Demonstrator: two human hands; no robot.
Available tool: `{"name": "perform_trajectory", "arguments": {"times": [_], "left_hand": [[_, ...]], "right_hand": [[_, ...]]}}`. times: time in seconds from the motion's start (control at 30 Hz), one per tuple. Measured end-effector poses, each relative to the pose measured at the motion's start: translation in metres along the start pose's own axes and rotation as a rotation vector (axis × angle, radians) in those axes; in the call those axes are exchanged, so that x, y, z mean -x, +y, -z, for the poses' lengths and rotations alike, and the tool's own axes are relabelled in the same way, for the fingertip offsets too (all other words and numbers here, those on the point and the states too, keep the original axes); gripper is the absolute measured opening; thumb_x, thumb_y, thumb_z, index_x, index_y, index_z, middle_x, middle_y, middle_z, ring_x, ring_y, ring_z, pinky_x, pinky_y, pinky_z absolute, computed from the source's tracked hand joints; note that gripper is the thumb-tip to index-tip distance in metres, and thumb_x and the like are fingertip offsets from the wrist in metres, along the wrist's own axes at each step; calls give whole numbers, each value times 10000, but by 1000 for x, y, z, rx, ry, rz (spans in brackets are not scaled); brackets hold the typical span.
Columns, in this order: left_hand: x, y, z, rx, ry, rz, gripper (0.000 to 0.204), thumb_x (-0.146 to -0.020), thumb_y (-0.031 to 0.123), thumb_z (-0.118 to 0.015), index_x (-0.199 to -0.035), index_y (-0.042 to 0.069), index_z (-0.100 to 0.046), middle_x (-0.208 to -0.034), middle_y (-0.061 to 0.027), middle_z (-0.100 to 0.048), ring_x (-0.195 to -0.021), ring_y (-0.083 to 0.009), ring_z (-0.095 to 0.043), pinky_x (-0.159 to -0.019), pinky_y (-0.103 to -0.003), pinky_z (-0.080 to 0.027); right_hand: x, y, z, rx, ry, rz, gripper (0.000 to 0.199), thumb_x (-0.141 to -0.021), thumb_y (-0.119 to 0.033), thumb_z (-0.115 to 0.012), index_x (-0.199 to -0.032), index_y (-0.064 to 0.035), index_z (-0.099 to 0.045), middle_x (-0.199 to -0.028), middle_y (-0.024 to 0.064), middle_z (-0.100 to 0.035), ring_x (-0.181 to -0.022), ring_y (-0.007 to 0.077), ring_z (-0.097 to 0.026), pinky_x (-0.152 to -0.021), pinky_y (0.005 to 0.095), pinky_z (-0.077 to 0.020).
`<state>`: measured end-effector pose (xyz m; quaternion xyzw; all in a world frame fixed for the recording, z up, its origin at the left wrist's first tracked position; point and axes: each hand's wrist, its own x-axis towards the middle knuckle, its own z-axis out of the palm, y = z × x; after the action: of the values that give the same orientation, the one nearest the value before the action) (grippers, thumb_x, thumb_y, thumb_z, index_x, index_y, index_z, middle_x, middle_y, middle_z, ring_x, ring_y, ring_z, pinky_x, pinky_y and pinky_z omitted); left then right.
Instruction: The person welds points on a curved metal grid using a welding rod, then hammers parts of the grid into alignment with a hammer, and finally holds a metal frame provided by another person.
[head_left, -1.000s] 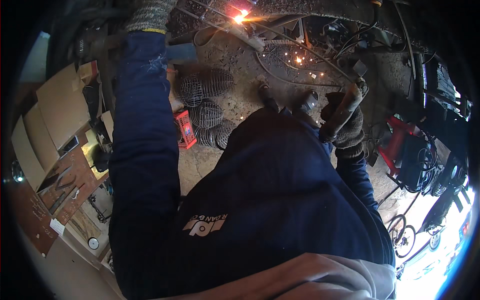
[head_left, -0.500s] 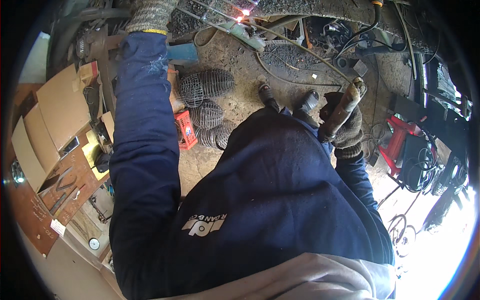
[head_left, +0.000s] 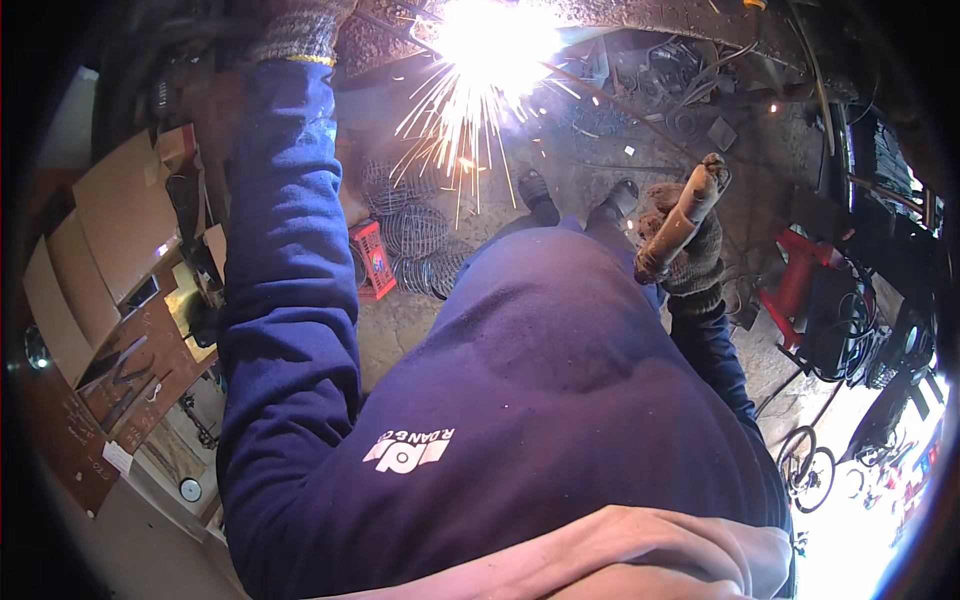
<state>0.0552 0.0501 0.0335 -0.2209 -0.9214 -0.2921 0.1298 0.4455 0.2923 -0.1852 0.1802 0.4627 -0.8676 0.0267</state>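
Along the near edge of the worktop [head_left: 660, 22], a white welding glare [head_left: 500, 45] swallows the spot where thin metal bars [head_left: 392, 30] run in from the left, so the joint itself cannot be seen. Sparks [head_left: 465, 150] fan down past that edge, over the floor. Well to the right and nearer the body, the gloved right hand [head_left: 697, 255] is wrapped around a thick brown handle [head_left: 682, 222], from whose upper end a thin rod [head_left: 645, 120] leads up into the glare. Left of the bars, the gloved left hand [head_left: 300, 32] is cut off by the frame; whether its fingers grip or merely rest, I cannot tell. Judging by the burning arc, the weld is under way rather than finished; how much seam is done or left is hidden.
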Motion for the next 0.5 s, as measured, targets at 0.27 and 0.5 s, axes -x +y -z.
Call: {"name": "perform_trajectory", "arguments": {"times": [0.27, 0.5], "left_hand": [[1, -3, -1, -17, 0, -31, 503, -966, 485, -676, -1210, 45, -654, -1056, -130, -686, -974, -245, -640, -876, -389, -499], [-4, -5, -2, -72, 11, -54, 519, -965, 499, -670, -1219, 47, -651, -1064, -142, -693, -975, -255, -653, -871, -394, -505]], "right_hand": [[11, -20, -22, 250, 131, 149, 463, -902, -142, -675, -1326, -10, -542, -1027, 89, -636, -852, 156, -631, -740, 326, -532], [19, 14, -13, 970, 221, 463, 568, -789, -123, -690, -1314, 38, -544, -873, 58, -641, -730, 138, -612, -647, 320, -501]]}}
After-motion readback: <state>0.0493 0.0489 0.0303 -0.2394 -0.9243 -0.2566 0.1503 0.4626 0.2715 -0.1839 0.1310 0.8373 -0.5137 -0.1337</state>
